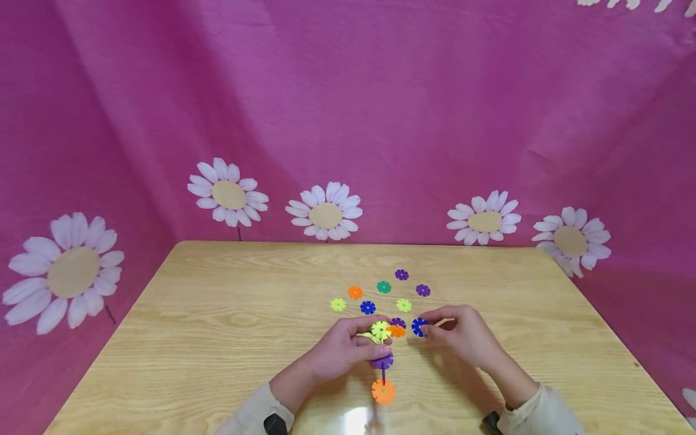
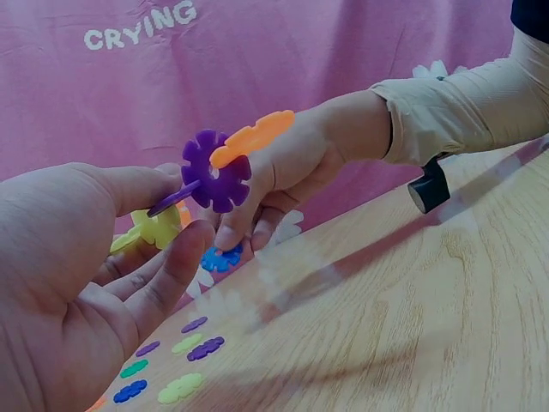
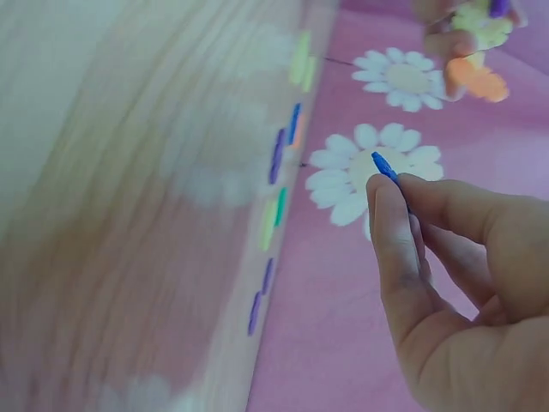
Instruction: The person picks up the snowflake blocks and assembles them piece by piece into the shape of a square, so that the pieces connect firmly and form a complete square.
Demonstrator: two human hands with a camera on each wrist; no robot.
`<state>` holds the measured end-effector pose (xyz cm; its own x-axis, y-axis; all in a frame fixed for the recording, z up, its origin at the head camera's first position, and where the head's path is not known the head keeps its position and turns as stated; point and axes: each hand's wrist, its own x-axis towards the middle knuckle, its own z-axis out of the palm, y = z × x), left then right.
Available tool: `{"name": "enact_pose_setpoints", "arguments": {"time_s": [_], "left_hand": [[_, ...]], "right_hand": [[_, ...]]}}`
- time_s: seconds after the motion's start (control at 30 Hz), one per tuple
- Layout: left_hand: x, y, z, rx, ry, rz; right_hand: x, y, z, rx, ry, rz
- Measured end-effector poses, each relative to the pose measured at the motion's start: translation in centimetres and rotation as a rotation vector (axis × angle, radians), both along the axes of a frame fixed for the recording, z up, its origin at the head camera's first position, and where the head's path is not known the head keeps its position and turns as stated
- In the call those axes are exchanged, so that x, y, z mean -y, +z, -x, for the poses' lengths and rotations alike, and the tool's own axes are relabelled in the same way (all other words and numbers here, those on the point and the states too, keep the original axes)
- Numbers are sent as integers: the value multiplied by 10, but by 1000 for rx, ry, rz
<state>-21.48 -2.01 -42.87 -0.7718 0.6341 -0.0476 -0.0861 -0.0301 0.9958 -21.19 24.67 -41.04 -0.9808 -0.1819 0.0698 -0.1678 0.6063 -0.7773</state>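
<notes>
My left hand (image 1: 339,355) holds a joined group of flat, notched plastic discs between thumb and fingers. Facing up in it is a yellow disc (image 1: 381,330), with an orange disc (image 1: 397,331) sticking out to its right. Below the thumb hang a purple disc (image 1: 383,362) and, lowest, another orange disc (image 1: 383,392). My right hand (image 1: 467,339) pinches a single blue disc (image 1: 417,327) just to the right of the group, apart from it. In the right wrist view that blue disc (image 3: 385,166) shows edge-on between thumb and fingers. Fingers partly hide the yellow pieces.
Loose discs lie scattered on the wooden table (image 1: 217,314) beyond the hands, among them a green disc (image 1: 383,287), an orange disc (image 1: 355,292), a blue disc (image 1: 368,307) and several purple and yellow ones. A pink flowered cloth (image 1: 380,121) hangs behind and beside the table.
</notes>
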Motion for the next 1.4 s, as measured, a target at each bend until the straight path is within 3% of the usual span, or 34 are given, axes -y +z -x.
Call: {"name": "enact_pose_setpoints", "arguments": {"time_s": [0.63,0.8,1.13,1.4], "left_hand": [[1,-6,3,-5,8,13],[2,-7,4,-1,15,18],[1,-3,3,-3,9,28],[1,-3,4,-12,-9,22]], "right_hand": [[14,15,-20,93,-33,179],[17,16,-21,117,7,258],[19,15,-20,189,-37,378],[20,11,-20,232,4,480]]}}
